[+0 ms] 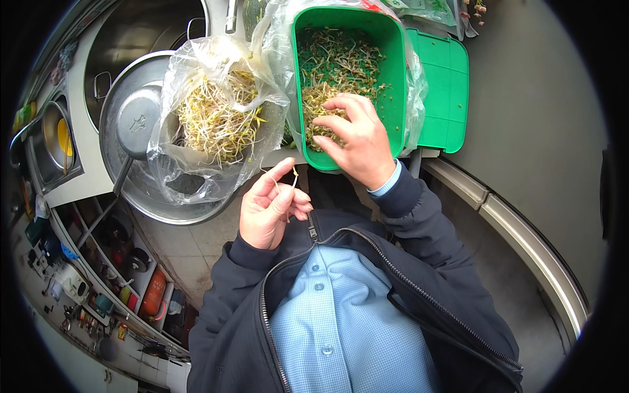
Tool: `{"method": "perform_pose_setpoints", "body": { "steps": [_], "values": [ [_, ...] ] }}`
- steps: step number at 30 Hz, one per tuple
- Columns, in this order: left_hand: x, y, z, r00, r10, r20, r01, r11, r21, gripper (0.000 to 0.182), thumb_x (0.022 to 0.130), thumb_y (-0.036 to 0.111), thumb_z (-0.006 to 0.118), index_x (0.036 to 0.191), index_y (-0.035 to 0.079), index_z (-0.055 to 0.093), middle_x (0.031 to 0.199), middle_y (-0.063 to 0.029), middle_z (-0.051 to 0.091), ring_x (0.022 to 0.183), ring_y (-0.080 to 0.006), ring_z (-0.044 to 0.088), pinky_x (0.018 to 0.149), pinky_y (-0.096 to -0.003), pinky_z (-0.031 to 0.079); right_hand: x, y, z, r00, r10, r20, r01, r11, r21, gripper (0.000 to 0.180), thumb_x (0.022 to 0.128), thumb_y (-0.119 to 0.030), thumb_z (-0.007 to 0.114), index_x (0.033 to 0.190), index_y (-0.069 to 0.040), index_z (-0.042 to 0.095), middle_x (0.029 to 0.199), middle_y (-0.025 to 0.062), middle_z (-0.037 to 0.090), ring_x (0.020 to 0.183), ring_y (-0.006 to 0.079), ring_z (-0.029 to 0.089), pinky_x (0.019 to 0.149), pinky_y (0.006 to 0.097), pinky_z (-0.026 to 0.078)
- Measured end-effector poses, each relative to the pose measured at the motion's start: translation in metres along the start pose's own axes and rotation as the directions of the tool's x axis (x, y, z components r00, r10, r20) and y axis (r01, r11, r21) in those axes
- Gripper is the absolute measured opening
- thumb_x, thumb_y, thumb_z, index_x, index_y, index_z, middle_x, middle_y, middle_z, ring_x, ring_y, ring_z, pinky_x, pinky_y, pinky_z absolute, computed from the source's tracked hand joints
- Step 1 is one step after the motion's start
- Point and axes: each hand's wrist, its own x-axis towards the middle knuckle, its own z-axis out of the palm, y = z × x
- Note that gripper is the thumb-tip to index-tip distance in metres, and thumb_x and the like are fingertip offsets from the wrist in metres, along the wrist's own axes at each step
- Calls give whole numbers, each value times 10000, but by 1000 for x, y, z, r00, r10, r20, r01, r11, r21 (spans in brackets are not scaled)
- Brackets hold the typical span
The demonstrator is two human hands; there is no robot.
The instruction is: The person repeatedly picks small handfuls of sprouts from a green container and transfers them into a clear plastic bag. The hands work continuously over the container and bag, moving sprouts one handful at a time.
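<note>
My left hand (269, 211), in front of the counter edge, pinches a thin white bean sprout (295, 181) between thumb and fingers. My right hand (358, 137) reaches over the near wall of a green plastic tub (399, 108), its fingers curved and apart. Just under those fingertips is a heap of loose sprout bits (317, 100), pale brown and yellow. More scraps (344, 54) are spread over the perforated bottom farther back. Left of the tub, a clear plastic bag (184, 189) lies opened around a tangled pile of long bean sprouts (218, 120).
Under the bag is a wide metal basin (142, 196) with an upturned long-handled ladle (140, 123). A large steel pot (137, 29) stands behind. A green lid (437, 93) lies right of the tub, near a large grey appliance (530, 123). Open shelves hold an orange gas cylinder (153, 292).
</note>
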Motion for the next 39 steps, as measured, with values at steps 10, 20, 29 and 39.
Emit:
{"method": "perform_pose_setpoints", "body": {
  "steps": [10, 20, 29, 39],
  "values": [
    [1, 2, -11, 975, -147, 164, 164, 982, -93, 617, 1055, 119, 660, 1601, -16, 406, 1108, -168, 766, 1021, -241, 746, 901, -333, 599, 6, 10, 27, 995, -88, -42, 84, 993, -78, 120, 787, -145, 806, 887, -97, 760, 1208, 107, 685, 1310, 399, 554, 1087, 492, 489],
    [12, -6, -10, 977, -88, 195, 115, 985, -132, 164, 1094, 135, 584, 1234, 50, 578, 1035, -112, 695, 1066, -267, 714, 916, -372, 601, -8, 9, 1, 981, 102, -165, -80, 988, 135, 106, 800, -108, 850, 885, -111, 786, 1140, 57, 730, 1290, 373, 600, 1053, 466, 517],
    [25, -9, 3, 988, -125, 88, 137, 980, -147, 473, 1139, 425, 480, 1384, 26, 552, 1200, -138, 693, 1124, -265, 696, 966, -414, 588, -24, -28, -41, 988, 12, -152, 16, 983, 185, 204, 752, -63, 867, 940, -114, 809, 1172, 83, 725, 1280, 373, 610, 1027, 465, 539],
    [36, -8, 0, 979, -96, 181, 136, 964, -227, 315, 1135, 294, 539, 1296, 30, 600, 1087, -104, 697, 987, -218, 708, 888, -371, 591, -29, -23, -28, 995, -58, -84, 72, 981, 180, 198, 787, -138, 875, 946, -85, 769, 1144, 78, 715, 1249, 376, 622, 994, 470, 551]
  ]
}}
